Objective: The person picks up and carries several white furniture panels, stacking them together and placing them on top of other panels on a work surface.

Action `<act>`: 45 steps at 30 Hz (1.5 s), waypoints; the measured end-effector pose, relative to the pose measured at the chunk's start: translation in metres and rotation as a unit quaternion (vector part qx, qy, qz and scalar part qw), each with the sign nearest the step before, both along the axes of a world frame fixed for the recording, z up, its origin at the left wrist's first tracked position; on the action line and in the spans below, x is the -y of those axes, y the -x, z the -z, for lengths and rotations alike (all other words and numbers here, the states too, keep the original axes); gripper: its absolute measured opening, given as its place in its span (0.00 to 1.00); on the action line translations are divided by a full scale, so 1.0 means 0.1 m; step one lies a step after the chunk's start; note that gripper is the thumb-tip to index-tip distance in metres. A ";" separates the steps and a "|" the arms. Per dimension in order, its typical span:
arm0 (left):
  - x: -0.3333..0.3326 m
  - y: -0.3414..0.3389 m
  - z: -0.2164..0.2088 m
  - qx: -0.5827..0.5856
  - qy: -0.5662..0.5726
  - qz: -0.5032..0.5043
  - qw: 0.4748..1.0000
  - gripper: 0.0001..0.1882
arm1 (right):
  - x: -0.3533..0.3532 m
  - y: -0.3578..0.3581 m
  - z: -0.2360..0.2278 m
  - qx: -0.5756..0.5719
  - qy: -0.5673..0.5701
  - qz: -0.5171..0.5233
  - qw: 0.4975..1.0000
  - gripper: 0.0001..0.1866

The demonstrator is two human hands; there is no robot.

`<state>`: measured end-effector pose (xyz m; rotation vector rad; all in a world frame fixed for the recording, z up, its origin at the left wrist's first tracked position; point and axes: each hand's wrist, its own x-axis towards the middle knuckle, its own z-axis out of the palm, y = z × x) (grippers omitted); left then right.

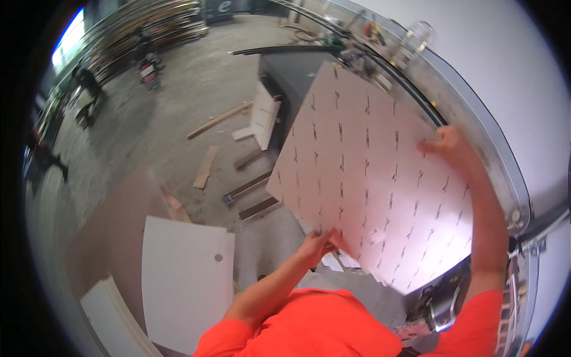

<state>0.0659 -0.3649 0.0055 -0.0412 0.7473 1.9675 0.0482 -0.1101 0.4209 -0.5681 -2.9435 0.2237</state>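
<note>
A large, pale pinkish sheet (375, 160) with rows of small dark printed marks is held up in front of me at a slant. My left hand (318, 245) grips its near left edge, thumb and fingers closed over the rim. At the far right edge, my right hand (447, 146) clasps the sheet, with the thumb on the printed face. A bright glare covers its lower right part. The sheet hides much of what lies behind it, including part of a dark grey surface (291, 71).
At lower left stand a white board with a round hole (184, 285) and a brown panel (119, 220). Wood strips (206, 166) and white offcuts (262, 116) lie on the concrete floor. Farther left are motorbikes (148, 71), a person (44, 156) and stacked planks (143, 33).
</note>
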 end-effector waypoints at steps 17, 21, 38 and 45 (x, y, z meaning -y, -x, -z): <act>-1.16 0.03 0.73 -0.057 0.327 0.129 0.934 0.15 | -3.34 -1.14 4.59 0.075 0.210 0.253 0.941 0.45; -1.75 0.30 0.55 -0.098 0.389 0.125 0.907 0.15 | -3.78 -0.77 4.47 0.079 0.160 0.220 0.959 0.39; -1.89 2.67 0.62 -0.717 0.449 0.256 0.468 0.50 | -1.02 -3.64 5.07 -0.082 0.426 0.509 0.743 0.60; -2.11 2.86 0.75 -0.703 0.443 0.276 0.483 0.49 | -0.31 -3.35 5.03 0.042 0.246 0.455 0.855 0.67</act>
